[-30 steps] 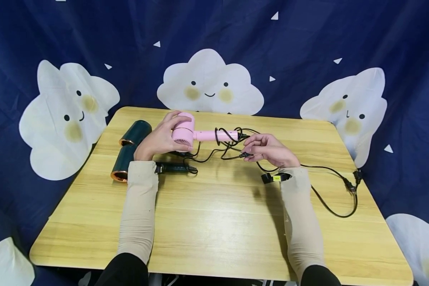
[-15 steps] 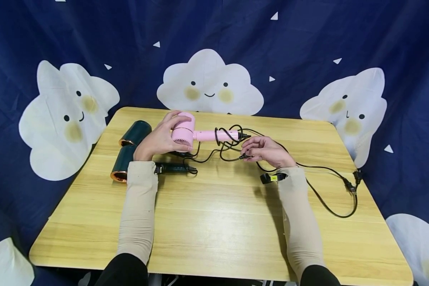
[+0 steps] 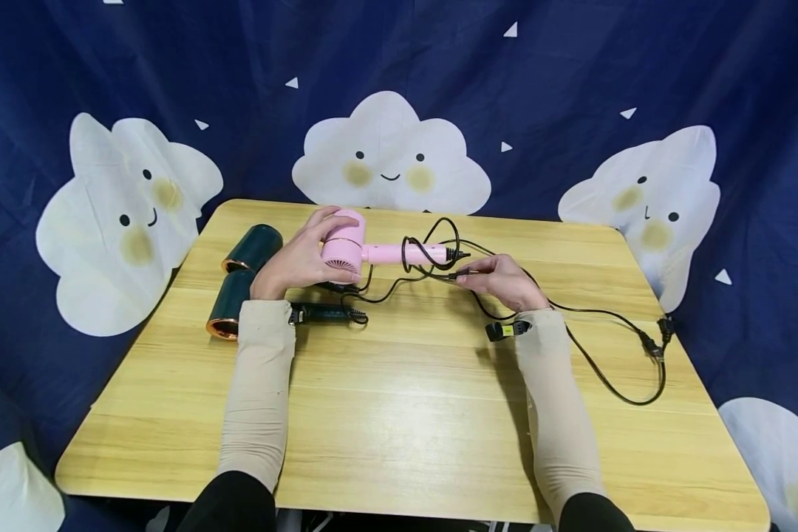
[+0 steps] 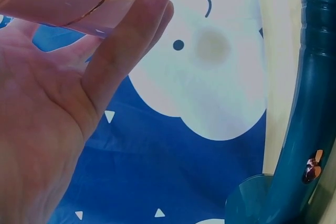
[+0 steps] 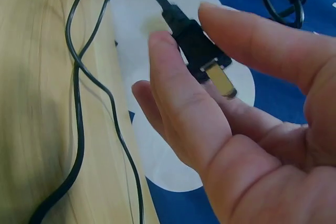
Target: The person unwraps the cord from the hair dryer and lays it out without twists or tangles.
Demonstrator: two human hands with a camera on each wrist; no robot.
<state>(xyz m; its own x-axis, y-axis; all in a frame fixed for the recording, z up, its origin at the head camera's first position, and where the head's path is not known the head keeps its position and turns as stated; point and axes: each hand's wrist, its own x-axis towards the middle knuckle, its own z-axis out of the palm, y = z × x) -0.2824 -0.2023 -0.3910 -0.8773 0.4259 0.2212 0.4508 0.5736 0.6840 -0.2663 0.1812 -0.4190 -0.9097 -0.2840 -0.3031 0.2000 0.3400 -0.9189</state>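
Observation:
My left hand point(image 3: 295, 258) grips the head of a pink hair dryer point(image 3: 386, 254), whose handle points right. A black cord point(image 3: 449, 225) is looped round that handle near its end. Between thumb and fingers, my right hand point(image 3: 502, 281) pinches a black power plug point(image 5: 197, 43) at the cord's end; its flat metal prong shows in the right wrist view. Beneath and left of my left hand lie two dark green hair dryers, one with its barrel point(image 3: 258, 245) farther back and one with its barrel point(image 3: 229, 299) nearer; the left hand and forearm partly hide them.
Black cords point(image 3: 595, 310) run across the table point(image 3: 399, 414) to the right, where two plugs point(image 3: 658, 340) lie near the edge. A dark blue curtain with cloud faces point(image 3: 391, 151) hangs behind the table.
My right hand has lifted the plug slightly and closed its fingers nearer to it. The cord loop by the pink handle's end has risen and widened. The left hand has barely moved.

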